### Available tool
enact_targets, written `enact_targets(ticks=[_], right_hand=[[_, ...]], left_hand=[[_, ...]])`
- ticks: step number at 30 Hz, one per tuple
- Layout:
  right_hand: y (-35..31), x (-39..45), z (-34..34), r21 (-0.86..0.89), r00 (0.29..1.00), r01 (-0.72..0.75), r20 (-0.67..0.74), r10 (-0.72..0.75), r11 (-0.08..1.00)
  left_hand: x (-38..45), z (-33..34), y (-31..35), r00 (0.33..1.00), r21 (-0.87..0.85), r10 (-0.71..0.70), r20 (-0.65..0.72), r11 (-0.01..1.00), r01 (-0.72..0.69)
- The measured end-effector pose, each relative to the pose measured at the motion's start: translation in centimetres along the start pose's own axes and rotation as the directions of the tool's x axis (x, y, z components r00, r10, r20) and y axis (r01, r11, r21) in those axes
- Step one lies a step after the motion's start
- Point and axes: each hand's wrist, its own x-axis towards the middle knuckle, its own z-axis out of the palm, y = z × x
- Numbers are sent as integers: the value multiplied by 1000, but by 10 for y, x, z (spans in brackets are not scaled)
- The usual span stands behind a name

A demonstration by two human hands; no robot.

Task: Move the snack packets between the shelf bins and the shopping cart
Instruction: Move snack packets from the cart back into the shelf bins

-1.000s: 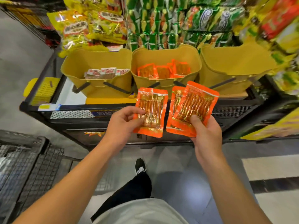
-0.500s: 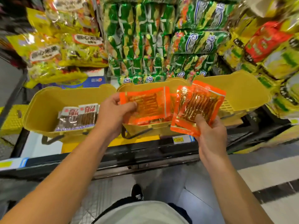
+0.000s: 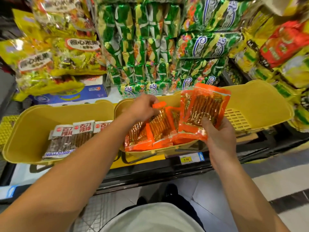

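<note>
Lowering a flat orange plastic snack packet [image 3: 159, 122] into the middle yellow plastic shelf bin [image 3: 168, 97], left hand [image 3: 142, 107] pinching its top edge, setting it against several matching orange packets [image 3: 138, 138] already lying there. Gripping more orange packets [image 3: 203, 109] in the right hand [image 3: 217, 133], just above the bin's right end, apparently waiting to follow. Leaving untouched the brown-and-white packets [image 3: 70, 138] in the left yellow bin [image 3: 25, 131]. Judging the restocking partly done; shopping cart out of sight.

Orange snack packets [image 3: 203, 111], clear-windowed over brown sticks, fan upright beside the middle yellow bin [image 3: 120, 108]; more orange packets [image 3: 150, 131] lie tilted inside it, white-and-brown packets [image 3: 70, 138] in the left bin [image 3: 28, 131]
</note>
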Motion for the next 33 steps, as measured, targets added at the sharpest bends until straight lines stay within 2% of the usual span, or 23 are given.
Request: enact_targets(ticks=[5, 7, 9, 11, 13, 15, 17, 19, 20, 22, 24, 26, 29, 31, 33], right_hand=[[-6, 10, -1, -166, 997, 61, 59, -52, 984], [-11, 12, 0, -210, 995, 72, 83, -55, 975], [-15, 13, 5, -246, 993, 68, 113, -41, 967], [-17, 14, 12, -284, 989, 64, 148, -22, 957], [-18, 14, 24, -333, 981, 73, 193, -8, 940], [-14, 12, 39, -323, 970, 66, 241, 14, 944], [-11, 6, 55, -277, 951, 31, 303, 57, 961], [-8, -1, 70, -215, 916, 12, 395, 76, 977], [-7, -3, 76, -199, 899, 14, 431, 75, 980], [-6, -8, 85, -230, 876, 48, 478, 70, 972], [-5, -7, 86, -242, 889, 63, 455, 55, 968], [-8, 0, 81, -220, 932, 50, 362, 33, 974], [-26, 15, 68, -364, 968, 120, 249, -28, 924], [-43, 27, 58, -466, 946, 191, 322, -35, 864], [-58, 39, 52, -532, 916, 232, 401, 0, 814]], left_hand=[[11, 22, 0, 994, 277, 92, 62, 955, -106], [8, 25, -1, 992, 287, 101, 76, 950, -119], [-2, 19, -3, 998, 191, 67, 22, 979, -70], [-19, 6, -9, 992, 82, 28, -127, 996, -17], [-41, -7, -17, 957, -25, -2, -289, 1000, -5], [-60, -16, -23, 932, -181, -92, -350, 983, 29], [-72, -17, -26, 932, -450, -232, -278, 889, 87], [-84, -16, -25, 939, -716, -319, -126, 685, 137], [-89, -14, -24, 945, -787, -319, -72, 600, 143], [-98, -12, -23, 960, -864, -272, -57, 496, 90], [-102, -13, -25, 954, -888, -277, -113, 460, 29], [-104, -17, -30, 929, -841, -309, -205, 541, -6], [-103, -26, -42, 909, -605, -258, -327, 796, 8], [-100, -33, -42, 926, -417, -178, -333, 908, 24], [-94, -37, -36, 944, -309, -150, -294, 949, 55]])
